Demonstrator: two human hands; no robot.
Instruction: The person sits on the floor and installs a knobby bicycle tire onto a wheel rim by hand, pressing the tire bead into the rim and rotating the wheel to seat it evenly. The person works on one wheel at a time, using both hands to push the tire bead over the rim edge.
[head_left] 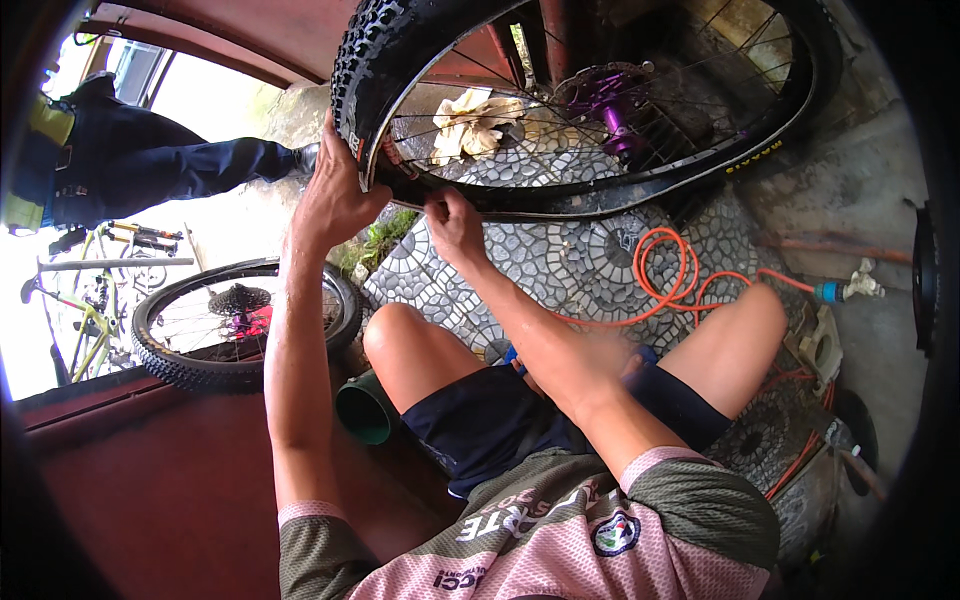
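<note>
A large bicycle wheel leans in front of me at the top, with a knobby black tire (368, 75), thin black spokes and a purple hub (614, 122). Along the lower left of the wheel, part of the tire stands away from the rim. My left hand (335, 195) is wrapped around the tire's left side, thumb toward the rim. Just right of it, my right hand (455, 225) is closed at the tire's lower edge, fingers curled against it. Its fingertips are partly hidden, and no tool shows in either hand.
A second wheel (170, 372) with a cassette lies left of my arm. An orange hose (600, 323) loops over the pebbled floor to a tap connector (858, 285). A green container (365, 412), beige cloth (475, 125), yellow-green bicycle (95, 330) and another person (170, 170) are around.
</note>
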